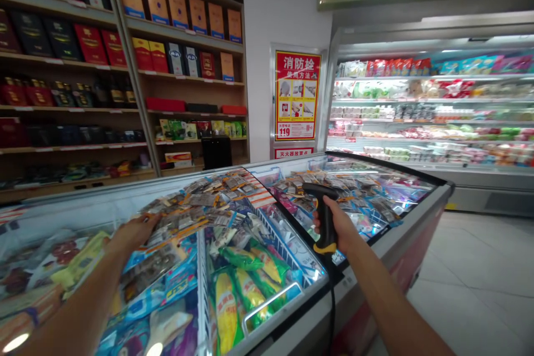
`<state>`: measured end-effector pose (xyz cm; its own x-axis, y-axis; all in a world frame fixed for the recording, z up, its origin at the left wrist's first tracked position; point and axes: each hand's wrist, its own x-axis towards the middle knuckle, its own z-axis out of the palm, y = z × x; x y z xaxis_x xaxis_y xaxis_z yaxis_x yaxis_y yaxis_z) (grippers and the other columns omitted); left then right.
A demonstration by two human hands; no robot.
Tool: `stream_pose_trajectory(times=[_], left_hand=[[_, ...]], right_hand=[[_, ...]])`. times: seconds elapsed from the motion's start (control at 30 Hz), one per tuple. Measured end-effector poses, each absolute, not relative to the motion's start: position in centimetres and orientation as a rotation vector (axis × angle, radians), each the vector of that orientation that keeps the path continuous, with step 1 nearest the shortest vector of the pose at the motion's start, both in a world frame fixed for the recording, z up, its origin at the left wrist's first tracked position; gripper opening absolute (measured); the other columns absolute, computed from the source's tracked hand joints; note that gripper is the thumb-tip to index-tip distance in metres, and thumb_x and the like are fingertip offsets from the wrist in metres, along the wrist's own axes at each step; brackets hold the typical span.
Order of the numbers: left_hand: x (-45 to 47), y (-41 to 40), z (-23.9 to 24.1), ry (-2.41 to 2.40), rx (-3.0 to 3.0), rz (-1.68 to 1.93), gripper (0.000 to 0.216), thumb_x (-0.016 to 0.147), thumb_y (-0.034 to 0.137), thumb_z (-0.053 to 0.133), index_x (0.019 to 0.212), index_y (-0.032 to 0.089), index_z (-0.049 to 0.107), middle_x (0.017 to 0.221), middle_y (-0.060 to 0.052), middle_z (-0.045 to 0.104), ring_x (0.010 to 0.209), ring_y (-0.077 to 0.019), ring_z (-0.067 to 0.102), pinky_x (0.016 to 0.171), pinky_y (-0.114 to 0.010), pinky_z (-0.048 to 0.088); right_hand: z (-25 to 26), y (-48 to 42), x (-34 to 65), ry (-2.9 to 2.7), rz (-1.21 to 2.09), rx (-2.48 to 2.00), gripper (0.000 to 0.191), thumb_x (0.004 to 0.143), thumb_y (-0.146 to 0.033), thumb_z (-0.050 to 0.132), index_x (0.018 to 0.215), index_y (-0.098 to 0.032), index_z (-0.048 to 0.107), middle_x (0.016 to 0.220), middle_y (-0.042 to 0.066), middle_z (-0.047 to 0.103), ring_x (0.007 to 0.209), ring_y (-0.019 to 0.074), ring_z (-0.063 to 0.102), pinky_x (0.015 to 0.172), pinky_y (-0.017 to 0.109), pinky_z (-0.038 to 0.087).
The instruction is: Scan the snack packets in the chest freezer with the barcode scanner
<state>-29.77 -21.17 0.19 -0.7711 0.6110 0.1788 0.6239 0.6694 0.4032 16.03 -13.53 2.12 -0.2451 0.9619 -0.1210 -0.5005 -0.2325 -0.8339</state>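
Yellow-green packs of frozen corn (233,300) lie nearest, under the curved sliding glass lid (306,270) of a chest freezer (421,214), just behind the lid's pale handle (271,303).

The right hand (342,229) is clenched round the grip of a black barcode scanner (324,212) with a yellow band at its foot. A dark cable (332,311) drops from that foot past the freezer's front edge. The scanner's long axis stands nearly upright, tipped a little away from the person. Its head juts forward and to the left, over the small packets (359,189) in the right-hand compartment. Those packets lie just beyond and below the head, apart from it.

The left hand (134,232) is released, palm down with the fingers stretched forward, at the near edge of a heap of grey and orange packets (208,197) in the left-hand compartment. Whether it rests on the packets themselves or on glass above them cannot be told, since reflections blur that part. The right hand is the nearer of the two to the right-hand compartment, and the two hands are well apart.

Print on the packets is too small and smeared to read. Beyond the freezer stand a black box (216,151), wooden shelves of boxed goods (179,39), a red and yellow fire-hydrant notice (297,94) and an open chiller cabinet (429,111), whose right end the frame cuts off.
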Motion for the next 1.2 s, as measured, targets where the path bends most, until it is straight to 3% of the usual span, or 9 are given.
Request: stream_pose_trajectory(times=[0.1, 0.27, 0.5, 0.77, 0.93, 1.03, 1.1, 1.2], left_hand=[[-26.6, -19.0, 0.1, -2.869, -0.915, -0.641, 0.049, 0.076, 0.054, 0.037, 0.097, 0.017, 0.060, 0.112, -0.016, 0.059, 0.110, -0.0368, 0.047, 0.089, -0.058, 0.030], [-22.4, -17.2, -0.3, -2.788, -0.850, -0.910, 0.064, 0.074, 0.053, 0.036, 0.107, 0.001, 0.056, 0.116, -0.032, 0.050, 0.113, -0.0461, 0.041, 0.081, -0.062, 0.033], [-16.2, -15.9, -0.2, -2.568, -0.566, -1.310, 0.066, 0.073, 0.039, 0.047, 0.122, -0.004, 0.037, 0.125, -0.028, 0.043, 0.118, -0.0370, 0.038, 0.095, -0.049, 0.029], [-11.3, -13.9, 0.1, -2.502, -0.560, -1.502, 0.061, 0.076, 0.033, 0.042, 0.126, -0.002, 0.034, 0.132, -0.027, 0.036, 0.123, -0.0341, 0.033, 0.099, -0.046, 0.028], [-12.6, -16.6, -0.4, -2.640, -1.161, -1.205, 0.063, 0.072, 0.040, 0.046, 0.124, 0.005, 0.043, 0.130, -0.023, 0.041, 0.123, -0.0340, 0.036, 0.095, -0.045, 0.034], [-12.5, -20.6, -1.6, -2.308, -1.846, -0.784, 0.075, 0.066, 0.052, 0.052, 0.131, 0.019, 0.039, 0.143, -0.012, 0.026, 0.131, -0.0302, 0.023, 0.101, -0.044, 0.027], [-11.3, -22.3, -2.2, -2.269, -2.067, -0.495, 0.076, 0.064, 0.058, 0.053, 0.132, 0.028, 0.038, 0.146, -0.007, 0.020, 0.131, -0.0322, 0.021, 0.101, -0.051, 0.025], [-9.1, -21.6, -2.4, -2.385, -2.042, -0.257, 0.075, 0.070, 0.061, 0.045, 0.136, 0.028, 0.032, 0.146, -0.008, 0.019, 0.133, -0.0332, 0.015, 0.100, -0.056, 0.019]], right_hand=[[2.1, -13.6, 16.0, -0.824, 1.716, -0.795, 0.023, 0.081, -0.038, 0.048, 0.075, -0.016, 0.053, 0.049, -0.001, 0.053, 0.038, 0.0091, 0.047, 0.035, 0.020, 0.040], [2.2, -13.5, 16.2, -0.808, 1.719, -0.775, 0.023, 0.082, -0.037, 0.048, 0.077, -0.015, 0.054, 0.050, -0.001, 0.053, 0.039, 0.0092, 0.048, 0.035, 0.020, 0.040], [2.0, -13.4, 16.7, -0.798, 1.718, -0.752, 0.023, 0.081, -0.038, 0.048, 0.076, -0.016, 0.053, 0.051, -0.001, 0.053, 0.039, 0.0094, 0.048, 0.035, 0.020, 0.040], [2.4, -13.7, 17.8, -0.781, 1.713, -0.740, 0.023, 0.081, -0.038, 0.047, 0.076, -0.016, 0.053, 0.050, -0.001, 0.052, 0.038, 0.0095, 0.047, 0.035, 0.020, 0.040], [2.8, -13.8, 19.3, -0.776, 1.697, -0.710, 0.024, 0.081, -0.038, 0.048, 0.074, -0.016, 0.052, 0.050, -0.001, 0.052, 0.038, 0.0095, 0.047, 0.035, 0.020, 0.039], [2.9, -13.8, 19.9, -0.755, 1.696, -0.694, 0.023, 0.082, -0.038, 0.046, 0.074, -0.016, 0.051, 0.050, -0.001, 0.052, 0.039, 0.0094, 0.047, 0.034, 0.020, 0.038], [2.9, -13.8, 20.0, -0.748, 1.693, -0.700, 0.024, 0.082, -0.037, 0.045, 0.073, -0.016, 0.051, 0.050, -0.001, 0.051, 0.039, 0.0094, 0.047, 0.034, 0.020, 0.038], [2.8, -13.8, 20.0, -0.758, 1.689, -0.717, 0.024, 0.082, -0.038, 0.046, 0.072, -0.016, 0.051, 0.049, -0.001, 0.051, 0.038, 0.0093, 0.046, 0.034, 0.020, 0.038]])
